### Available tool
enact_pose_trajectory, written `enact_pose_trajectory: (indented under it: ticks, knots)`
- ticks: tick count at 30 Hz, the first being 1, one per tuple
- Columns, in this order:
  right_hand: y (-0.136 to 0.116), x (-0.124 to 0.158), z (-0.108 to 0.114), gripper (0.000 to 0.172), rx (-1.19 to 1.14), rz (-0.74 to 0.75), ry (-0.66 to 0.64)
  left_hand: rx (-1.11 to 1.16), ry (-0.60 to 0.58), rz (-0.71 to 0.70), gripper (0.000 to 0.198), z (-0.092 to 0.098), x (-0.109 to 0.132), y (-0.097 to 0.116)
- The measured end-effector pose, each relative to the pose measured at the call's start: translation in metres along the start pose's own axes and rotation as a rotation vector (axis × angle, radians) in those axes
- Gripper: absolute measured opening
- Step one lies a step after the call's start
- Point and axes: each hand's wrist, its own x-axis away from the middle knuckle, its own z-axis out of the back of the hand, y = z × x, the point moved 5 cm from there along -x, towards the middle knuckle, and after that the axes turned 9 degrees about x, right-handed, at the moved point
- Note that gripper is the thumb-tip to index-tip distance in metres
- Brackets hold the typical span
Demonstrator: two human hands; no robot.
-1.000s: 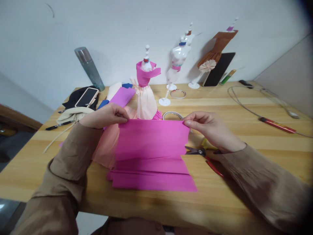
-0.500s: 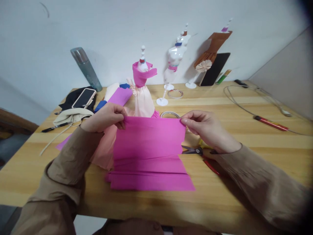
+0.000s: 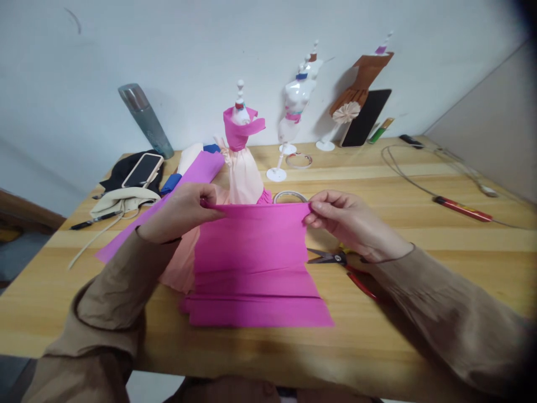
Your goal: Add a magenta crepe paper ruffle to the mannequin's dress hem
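Note:
Both of my hands are on a sheet of magenta crepe paper [image 3: 255, 246], its upper edge raised and its lower part creased on the table. My left hand [image 3: 184, 210] is closed at the upper left corner, thumb lying along the edge. At the upper right corner, my right hand [image 3: 342, 221] pinches the paper between thumb and fingers. Scissors [image 3: 335, 257] with red handles lie partly under my right wrist, blades pointing at the paper. Just behind the sheet stands a small dress form [image 3: 245, 173] in a magenta top and pale peach skirt. Peach crepe paper [image 3: 182, 263] shows beneath my left forearm.
A tape roll [image 3: 290, 196] sits behind the sheet. Further back are a white dress form [image 3: 296, 103], a brown-dressed form [image 3: 364, 84] and a black tablet [image 3: 367, 120]. Leftward lie a phone [image 3: 143, 170], purple paper [image 3: 191, 176] and a spray can [image 3: 146, 120]; rightward, a red-handled corded tool [image 3: 461, 208].
My left thumb has shifted along the top edge toward the right, and that hand has turned slightly. My right hand has moved a little left with its corner. The view has shifted slightly.

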Motion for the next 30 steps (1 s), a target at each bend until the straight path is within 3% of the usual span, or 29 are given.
enact_pose_trajectory:
  ticks: [5,12,15,19,22,25,27,30]
  knots:
    - [-0.001,0.001,-0.001,0.031,-0.018,0.012,-0.035,0.168,-0.147,0.102,0.021,0.002,0.0,0.0]
    - [0.003,-0.001,0.001,0.029,-0.036,-0.009,-0.011,0.309,-0.098,0.181,0.022,0.012,-0.004,-0.014]
    - [0.0,0.001,-0.001,0.03,-0.015,-0.004,-0.019,0.148,-0.092,0.132,0.022,0.02,-0.002,-0.011]
    - [-0.005,0.007,-0.007,0.032,0.032,0.018,-0.031,-0.219,-0.005,-0.003,0.034,0.025,0.012,0.013]
    - [-0.01,0.014,-0.015,0.032,0.088,0.051,-0.043,-0.21,0.076,-0.191,0.029,0.008,0.024,0.04]
    - [-0.016,0.023,-0.024,0.03,0.136,0.067,-0.051,-0.144,0.1,-0.33,0.032,-0.024,0.026,0.058]
    - [-0.019,0.029,-0.029,0.03,0.157,0.061,-0.056,-0.132,0.084,-0.374,0.032,-0.047,0.021,0.062]
    - [-0.021,0.035,-0.034,0.032,0.18,0.059,-0.08,-0.09,0.048,-0.316,0.026,-0.07,0.008,0.058]
